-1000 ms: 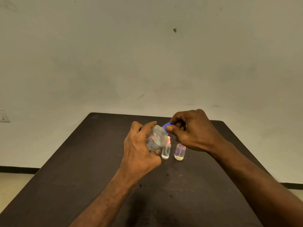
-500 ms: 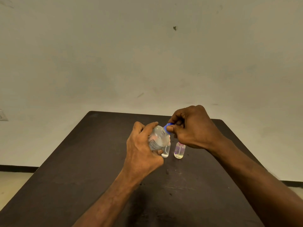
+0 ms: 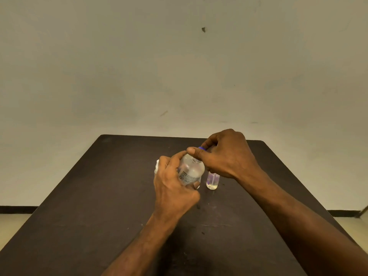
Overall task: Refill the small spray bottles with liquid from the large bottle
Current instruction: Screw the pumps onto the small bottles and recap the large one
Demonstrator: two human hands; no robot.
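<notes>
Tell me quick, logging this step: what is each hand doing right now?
Left hand: closed around the large bottle, holding it tilted.
Right hand: fingers pinched on the blue cap at the bottle's neck.

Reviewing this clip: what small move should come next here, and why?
Probably lift the blue cap clear of the large bottle. The right hand pinches the cap, the left hand grips the bottle, and a small bottle waits on the table.
</notes>
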